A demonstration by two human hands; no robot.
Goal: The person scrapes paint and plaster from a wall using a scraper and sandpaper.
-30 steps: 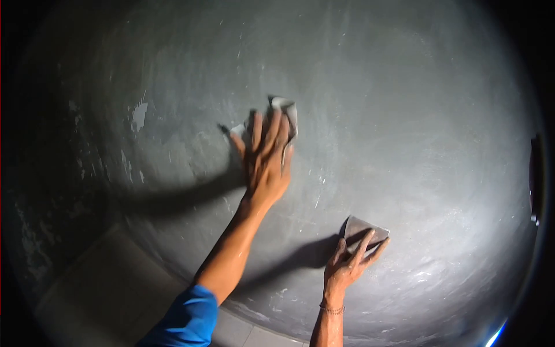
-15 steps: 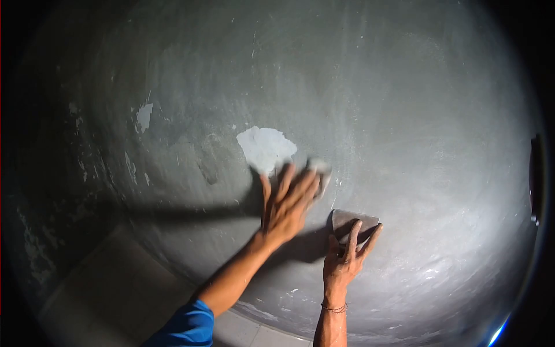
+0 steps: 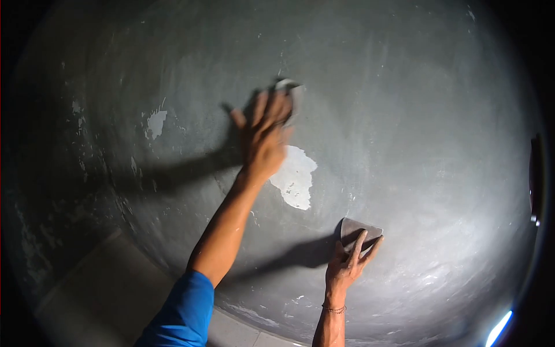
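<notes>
My left hand (image 3: 266,133), blurred by motion, lies against a dark grey wall (image 3: 416,144) with its fingers stretched upward. Under its fingertips and along its right side is a small pale grey sheet or pad (image 3: 298,95), partly hidden, that looks like sandpaper. Just below this hand a white bare patch (image 3: 296,178) shows in the wall's surface. Lower and to the right, my right hand (image 3: 346,267) grips a flat scraper blade (image 3: 354,231), brownish grey with a pale edge. Its thumb is at the left and two fingers press across the blade's face, near the wall.
A smaller white patch (image 3: 155,124) and several flaked spots mark the wall's left side. Pale floor tiles (image 3: 237,331) run along its foot. A dark object (image 3: 536,179) is at the right edge, with a bright light strip (image 3: 499,328) below it.
My left hand has swept up and slightly left with the grey sheet, from below the white patch to above it. My right hand and scraper hold nearly the same place; the view has shifted slightly.
</notes>
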